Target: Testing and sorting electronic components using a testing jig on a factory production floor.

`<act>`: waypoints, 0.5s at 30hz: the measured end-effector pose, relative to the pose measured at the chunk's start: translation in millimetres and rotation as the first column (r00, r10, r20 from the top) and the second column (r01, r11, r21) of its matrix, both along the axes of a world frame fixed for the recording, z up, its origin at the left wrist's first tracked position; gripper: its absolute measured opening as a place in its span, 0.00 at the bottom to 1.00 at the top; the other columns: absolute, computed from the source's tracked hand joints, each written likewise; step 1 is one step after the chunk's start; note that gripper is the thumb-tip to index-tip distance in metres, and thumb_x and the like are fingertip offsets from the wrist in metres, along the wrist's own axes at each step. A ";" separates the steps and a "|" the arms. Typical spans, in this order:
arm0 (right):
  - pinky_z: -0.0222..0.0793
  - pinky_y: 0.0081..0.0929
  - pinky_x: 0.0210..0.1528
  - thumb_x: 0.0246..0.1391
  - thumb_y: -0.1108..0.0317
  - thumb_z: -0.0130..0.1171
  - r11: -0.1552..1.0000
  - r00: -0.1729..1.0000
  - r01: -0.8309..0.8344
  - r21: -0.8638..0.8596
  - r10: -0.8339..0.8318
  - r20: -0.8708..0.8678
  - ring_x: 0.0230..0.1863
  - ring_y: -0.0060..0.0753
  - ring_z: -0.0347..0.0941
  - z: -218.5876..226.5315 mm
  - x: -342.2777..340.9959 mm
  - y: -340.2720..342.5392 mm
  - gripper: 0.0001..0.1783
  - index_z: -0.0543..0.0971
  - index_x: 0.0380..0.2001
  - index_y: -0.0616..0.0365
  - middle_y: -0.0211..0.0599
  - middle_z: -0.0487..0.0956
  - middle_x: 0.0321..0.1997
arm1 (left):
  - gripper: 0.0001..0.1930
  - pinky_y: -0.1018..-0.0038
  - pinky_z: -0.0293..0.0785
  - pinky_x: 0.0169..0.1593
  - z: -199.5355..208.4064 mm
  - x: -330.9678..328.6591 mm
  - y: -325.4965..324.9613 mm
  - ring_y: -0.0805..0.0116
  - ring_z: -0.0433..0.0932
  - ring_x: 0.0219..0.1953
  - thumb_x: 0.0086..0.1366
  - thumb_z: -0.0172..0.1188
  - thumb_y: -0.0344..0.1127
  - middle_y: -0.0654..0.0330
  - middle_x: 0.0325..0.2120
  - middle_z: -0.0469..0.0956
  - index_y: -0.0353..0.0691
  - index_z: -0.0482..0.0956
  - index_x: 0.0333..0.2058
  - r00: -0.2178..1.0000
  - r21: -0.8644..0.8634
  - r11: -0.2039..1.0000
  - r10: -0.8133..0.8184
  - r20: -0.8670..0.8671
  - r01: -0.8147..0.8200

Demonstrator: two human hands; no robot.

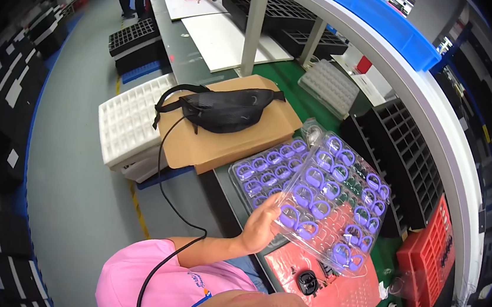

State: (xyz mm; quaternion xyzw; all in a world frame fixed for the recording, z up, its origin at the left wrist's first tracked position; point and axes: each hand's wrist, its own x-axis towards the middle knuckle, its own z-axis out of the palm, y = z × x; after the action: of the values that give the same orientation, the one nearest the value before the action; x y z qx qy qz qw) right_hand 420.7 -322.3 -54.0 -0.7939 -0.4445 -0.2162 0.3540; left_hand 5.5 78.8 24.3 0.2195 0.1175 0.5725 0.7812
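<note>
My left hand (261,225) is closed on the left edge of a clear plastic tray (326,257), which it holds up at a tilt. Purple loop-shaped parts (341,254) sit in its outer columns; the middle pockets show no purple parts. Beneath and to the left, a second clear tray (234,174) with more purple loops lies on the bench, partly covered by the raised one. A red perforated sheet (359,300) lies below the raised tray, with a coiled black cable (307,282) on it. My right hand does not show.
Beyond the trays, a black waist bag (226,110) rests on a cardboard box (211,150). Black gridded trays (406,151) and a red crate (428,260) stand at the right. White trays (134,119) are stacked at the left. A metal post (256,27) rises from the bench.
</note>
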 end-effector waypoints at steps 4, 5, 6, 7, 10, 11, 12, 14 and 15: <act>0.75 0.49 0.60 0.67 0.61 0.66 0.980 0.977 -0.193 0.051 0.188 0.099 0.56 0.58 0.78 5.0 6.9 19.0 0.33 0.69 0.66 0.69 0.62 0.78 0.59 | 0.26 0.60 0.74 0.69 1.9 -1.8 0.8 0.62 0.76 0.63 0.78 0.40 0.31 0.53 0.62 0.74 0.31 0.62 0.71 1.000 0.020 1.000 -0.007 0.006 0.007; 0.75 0.50 0.60 0.67 0.61 0.67 0.968 0.964 -0.244 0.059 0.235 0.125 0.57 0.58 0.78 7.1 7.6 24.1 0.34 0.68 0.67 0.69 0.62 0.77 0.60 | 0.25 0.60 0.74 0.68 2.5 -3.9 0.3 0.62 0.76 0.64 0.79 0.40 0.30 0.53 0.62 0.74 0.31 0.62 0.71 1.000 0.021 1.000 -0.010 0.015 0.010; 0.75 0.50 0.61 0.67 0.61 0.67 0.954 0.948 -0.293 0.066 0.281 0.152 0.57 0.58 0.78 9.5 8.3 28.7 0.34 0.68 0.67 0.69 0.62 0.77 0.60 | 0.25 0.60 0.74 0.68 3.4 -5.7 0.0 0.62 0.76 0.64 0.79 0.40 0.30 0.53 0.62 0.74 0.31 0.62 0.71 1.000 0.022 1.000 -0.013 0.024 0.013; 0.74 0.50 0.61 0.67 0.61 0.67 0.937 0.929 -0.341 0.072 0.325 0.179 0.58 0.59 0.77 12.1 9.0 33.2 0.35 0.67 0.68 0.69 0.62 0.76 0.61 | 0.25 0.60 0.74 0.68 4.6 -7.2 -0.1 0.62 0.76 0.64 0.79 0.40 0.30 0.53 0.62 0.74 0.31 0.62 0.71 1.000 0.024 1.000 -0.005 0.023 0.004; 0.73 0.51 0.63 0.66 0.60 0.67 0.882 0.864 -0.465 0.080 0.432 0.260 0.60 0.59 0.76 18.1 7.8 44.3 0.37 0.66 0.69 0.69 0.62 0.75 0.63 | 0.25 0.60 0.74 0.68 6.2 -7.8 -0.1 0.63 0.76 0.64 0.79 0.39 0.30 0.54 0.62 0.74 0.31 0.62 0.71 0.999 0.046 0.999 -0.025 0.024 0.024; 0.73 0.51 0.63 0.66 0.60 0.67 0.859 0.837 -0.506 0.080 0.466 0.287 0.60 0.59 0.76 20.4 7.6 48.4 0.37 0.65 0.69 0.69 0.62 0.75 0.63 | 0.25 0.60 0.74 0.68 6.9 -8.3 -0.2 0.63 0.76 0.64 0.79 0.39 0.30 0.54 0.62 0.74 0.31 0.62 0.71 0.999 0.047 0.999 -0.021 0.024 0.020; 0.72 0.52 0.64 0.66 0.60 0.67 0.834 0.808 -0.545 0.078 0.499 0.313 0.61 0.60 0.76 22.9 7.4 52.6 0.38 0.65 0.70 0.69 0.62 0.74 0.64 | 0.25 0.60 0.75 0.68 7.7 -9.0 -0.2 0.64 0.76 0.63 0.79 0.40 0.30 0.54 0.62 0.74 0.31 0.62 0.72 1.000 0.045 0.999 -0.019 0.019 0.018; 0.72 0.52 0.65 0.66 0.59 0.67 0.780 0.744 -0.621 0.069 0.560 0.366 0.62 0.60 0.75 29.2 8.1 64.2 0.39 0.63 0.70 0.70 0.63 0.74 0.65 | 0.25 0.61 0.76 0.67 8.8 -8.4 -1.2 0.65 0.76 0.63 0.80 0.40 0.30 0.55 0.61 0.74 0.32 0.61 0.72 1.000 0.039 0.999 -0.014 0.010 0.013; 0.71 0.52 0.65 0.66 0.59 0.67 0.751 0.709 -0.657 0.062 0.587 0.391 0.63 0.60 0.75 32.6 8.3 69.8 0.40 0.63 0.71 0.70 0.63 0.73 0.65 | 0.25 0.61 0.76 0.67 9.3 -7.8 -1.8 0.65 0.76 0.63 0.80 0.40 0.30 0.55 0.61 0.74 0.32 0.61 0.72 1.000 0.038 0.999 -0.010 0.011 0.009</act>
State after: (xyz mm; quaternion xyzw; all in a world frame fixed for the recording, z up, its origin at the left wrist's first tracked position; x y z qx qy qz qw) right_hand 429.0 -252.5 -21.4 -0.5060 -0.7183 -0.2628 0.3986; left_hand -2.3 77.1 33.6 0.2318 0.1012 0.5722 0.7802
